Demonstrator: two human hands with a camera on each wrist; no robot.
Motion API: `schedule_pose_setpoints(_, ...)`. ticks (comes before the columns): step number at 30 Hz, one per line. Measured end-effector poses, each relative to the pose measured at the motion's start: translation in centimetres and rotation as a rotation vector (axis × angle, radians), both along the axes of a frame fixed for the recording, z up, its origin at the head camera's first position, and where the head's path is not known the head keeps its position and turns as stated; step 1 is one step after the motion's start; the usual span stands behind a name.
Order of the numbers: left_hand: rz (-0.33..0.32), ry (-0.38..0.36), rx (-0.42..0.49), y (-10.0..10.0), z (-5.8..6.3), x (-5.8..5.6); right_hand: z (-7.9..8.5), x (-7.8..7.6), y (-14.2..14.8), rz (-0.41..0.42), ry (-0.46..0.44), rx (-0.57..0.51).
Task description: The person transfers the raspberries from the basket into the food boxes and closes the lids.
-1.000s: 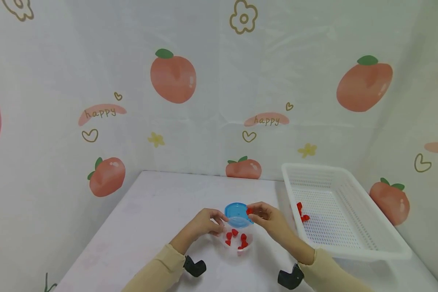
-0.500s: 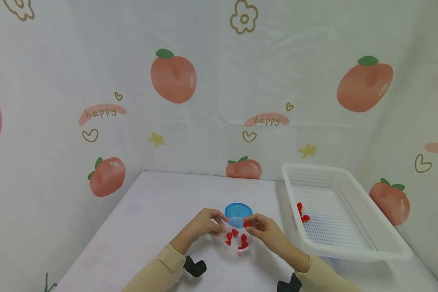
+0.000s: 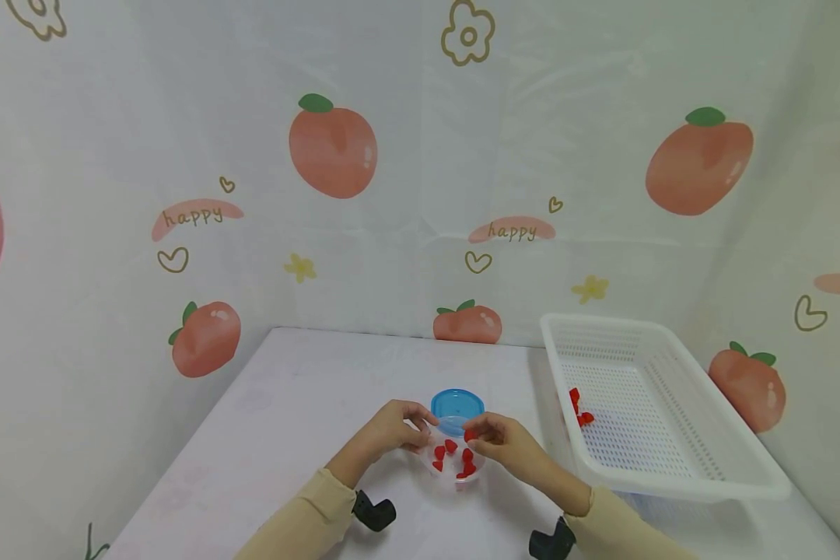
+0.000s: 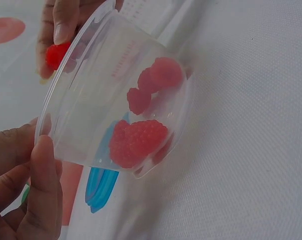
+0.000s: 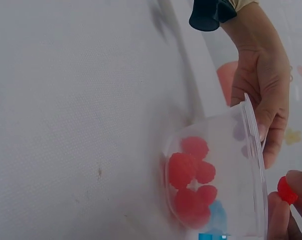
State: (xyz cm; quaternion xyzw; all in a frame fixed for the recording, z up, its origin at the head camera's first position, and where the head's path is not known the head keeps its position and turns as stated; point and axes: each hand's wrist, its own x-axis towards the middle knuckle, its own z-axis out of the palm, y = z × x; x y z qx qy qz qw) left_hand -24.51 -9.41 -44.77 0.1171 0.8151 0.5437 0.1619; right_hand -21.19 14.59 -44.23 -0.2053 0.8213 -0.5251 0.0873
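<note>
A clear plastic tub [image 4: 93,95] stands on the table, with several red raspberries [image 4: 140,142] at its bottom. My left hand [image 3: 400,426] grips the tub's rim on its left side, thumb outside the wall. Between thumb and fingertips of my right hand [image 3: 509,442] is a single raspberry [image 5: 287,190], held just over the right part of the tub's opening. Behind the tub lies a round blue lid [image 3: 457,402], its near part overlapped by the tub's rim in the head view.
To the right, a white perforated basket [image 3: 679,354] holds a few more raspberries [image 3: 586,418] along its left wall. White table surface [image 3: 308,389] extends left of the tub, up to a printed curtain [image 3: 392,257]. Dark wrist cameras [image 3: 374,513] hang below both sleeves.
My right hand has carried the raspberry from beside the blue lid leftward and nearer, to the tub's opening. The left hand and the tub stay in place.
</note>
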Motion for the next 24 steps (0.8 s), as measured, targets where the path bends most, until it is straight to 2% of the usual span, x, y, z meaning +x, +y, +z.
schedule_pose_setpoints(15,0.002,-0.005,-0.004,0.05,0.16,0.02,-0.05,-0.20,0.02,0.001,0.003,0.047)
schedule_pose_setpoints(24,-0.005,0.000,0.006,-0.03,0.01,0.01,-0.22,-0.27,0.03,0.010,-0.013,0.039)
